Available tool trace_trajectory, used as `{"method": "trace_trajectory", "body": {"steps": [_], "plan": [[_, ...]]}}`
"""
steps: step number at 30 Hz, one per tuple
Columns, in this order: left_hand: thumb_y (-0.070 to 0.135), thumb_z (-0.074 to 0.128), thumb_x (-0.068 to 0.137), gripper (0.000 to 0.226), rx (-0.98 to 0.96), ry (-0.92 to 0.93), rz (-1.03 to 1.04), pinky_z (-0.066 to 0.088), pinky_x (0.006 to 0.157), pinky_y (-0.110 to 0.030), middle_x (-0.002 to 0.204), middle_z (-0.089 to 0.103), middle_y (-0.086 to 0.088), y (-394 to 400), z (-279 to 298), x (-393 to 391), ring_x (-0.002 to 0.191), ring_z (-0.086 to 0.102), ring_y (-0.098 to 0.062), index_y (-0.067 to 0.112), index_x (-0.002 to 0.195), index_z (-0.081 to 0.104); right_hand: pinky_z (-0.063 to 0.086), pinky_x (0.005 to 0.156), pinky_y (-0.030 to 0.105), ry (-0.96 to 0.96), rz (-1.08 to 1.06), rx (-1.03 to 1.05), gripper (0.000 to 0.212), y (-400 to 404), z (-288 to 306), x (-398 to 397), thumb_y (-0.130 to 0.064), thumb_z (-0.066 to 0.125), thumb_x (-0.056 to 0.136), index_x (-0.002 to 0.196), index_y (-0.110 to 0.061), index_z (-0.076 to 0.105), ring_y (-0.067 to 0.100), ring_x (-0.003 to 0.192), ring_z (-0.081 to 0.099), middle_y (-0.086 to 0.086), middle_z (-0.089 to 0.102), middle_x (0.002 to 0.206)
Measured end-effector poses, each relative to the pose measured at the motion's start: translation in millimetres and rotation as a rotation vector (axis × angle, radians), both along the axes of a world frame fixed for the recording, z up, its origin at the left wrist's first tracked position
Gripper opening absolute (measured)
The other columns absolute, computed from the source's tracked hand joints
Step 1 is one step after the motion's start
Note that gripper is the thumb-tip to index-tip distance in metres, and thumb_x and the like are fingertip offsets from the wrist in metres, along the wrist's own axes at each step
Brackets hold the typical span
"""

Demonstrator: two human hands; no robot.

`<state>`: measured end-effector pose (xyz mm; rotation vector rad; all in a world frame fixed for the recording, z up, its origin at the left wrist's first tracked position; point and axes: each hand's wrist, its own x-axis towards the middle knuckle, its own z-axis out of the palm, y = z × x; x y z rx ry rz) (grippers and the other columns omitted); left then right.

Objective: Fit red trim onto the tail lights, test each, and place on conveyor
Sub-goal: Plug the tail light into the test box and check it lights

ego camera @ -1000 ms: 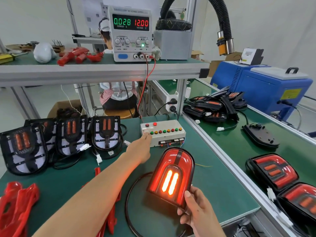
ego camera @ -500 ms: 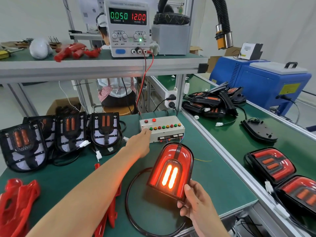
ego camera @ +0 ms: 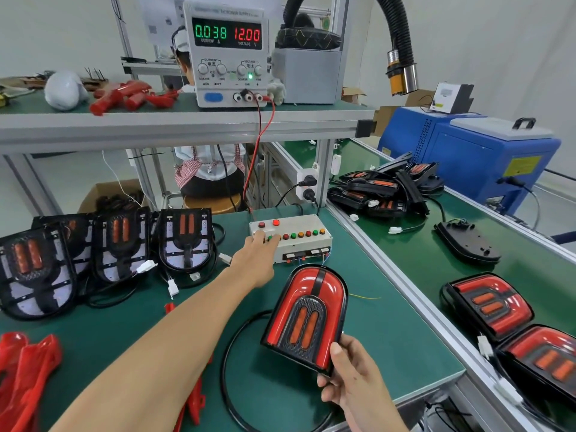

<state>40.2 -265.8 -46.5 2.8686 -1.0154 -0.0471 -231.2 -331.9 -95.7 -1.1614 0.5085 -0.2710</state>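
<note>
At about five o'clock on the green bench, the tail light point(ego camera: 307, 319) stands tilted up in my right hand point(ego camera: 352, 378), thumb on its lower edge and fingers curled behind, so the lens faces me and I can read it while testing. It is arch-shaped, with the red trim fitted round a black honeycomb centre, a black stripe down from the top, and two upright orange bars that look unlit just now. My left hand point(ego camera: 257, 260) reaches to twelve o'clock of the lamp, fingers stretched onto the row of coloured buttons on the test box point(ego camera: 299, 241); which button they press I cannot tell. The box sits near enough that one hand works it while the other shows the lamp. Above it, the power supply point(ego camera: 229, 54) on the shelf reads 0.038 and 12.00. At nine o'clock lie untrimmed lamp bodies point(ego camera: 184, 241); at seven, spare red trims point(ego camera: 25, 375). At three o'clock, finished lamps point(ego camera: 489, 304) rest on the conveyor point(ego camera: 420, 266), where I judge this one belongs next.
</note>
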Motion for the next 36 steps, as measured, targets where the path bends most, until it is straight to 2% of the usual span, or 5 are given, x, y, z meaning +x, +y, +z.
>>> {"method": "trace_trajectory", "body": {"steps": [6,14,24,30,36], "plan": [[0.006,0.051,0.093,0.078,0.050,0.040,0.039,0.049,0.097,-0.048,0.164,0.010,-0.015,-10,1,5,0.140,0.030,-0.036,0.031,0.161,0.019,0.048,0.039,0.028,-0.002,-0.020,0.022,0.020,0,-2,3,-0.013,0.050,0.104,0.123,-0.008,0.054,0.023,0.054,0.058,0.014,0.065,0.077],[0.005,0.049,0.094,0.079,0.070,0.099,0.050,0.045,0.106,-0.051,0.167,0.006,-0.015,-14,5,6,0.142,0.028,-0.038,0.030,0.162,0.016,0.048,0.040,0.028,-0.007,-0.038,0.039,0.019,1,-2,3,-0.012,0.051,0.104,0.121,-0.007,0.054,0.023,0.053,0.058,0.013,0.066,0.076],[0.000,0.045,0.094,0.079,0.082,0.062,0.024,0.046,0.103,-0.050,0.167,0.005,-0.016,-12,5,6,0.140,0.030,-0.038,0.031,0.162,0.016,0.048,0.038,0.027,-0.007,-0.043,0.038,0.018,3,3,3,-0.010,0.049,0.104,0.121,-0.004,0.052,0.022,0.052,0.056,0.018,0.061,0.074],[0.004,0.048,0.095,0.076,0.087,0.046,0.022,0.045,0.104,-0.049,0.166,0.011,-0.017,-12,7,9,0.144,0.028,-0.038,0.033,0.161,0.021,0.050,0.040,0.028,0.005,-0.036,0.040,0.018,1,2,4,-0.013,0.050,0.104,0.121,-0.007,0.054,0.022,0.052,0.058,0.014,0.064,0.072],[0.022,0.062,0.091,0.056,0.073,-0.213,-0.041,0.034,0.112,-0.047,0.148,0.044,-0.009,-28,13,8,0.137,0.035,-0.030,0.023,0.146,0.050,0.053,0.043,0.031,-0.011,-0.027,0.050,0.019,1,1,2,-0.011,0.050,0.104,0.121,-0.006,0.056,0.024,0.053,0.059,0.010,0.068,0.076]]}}
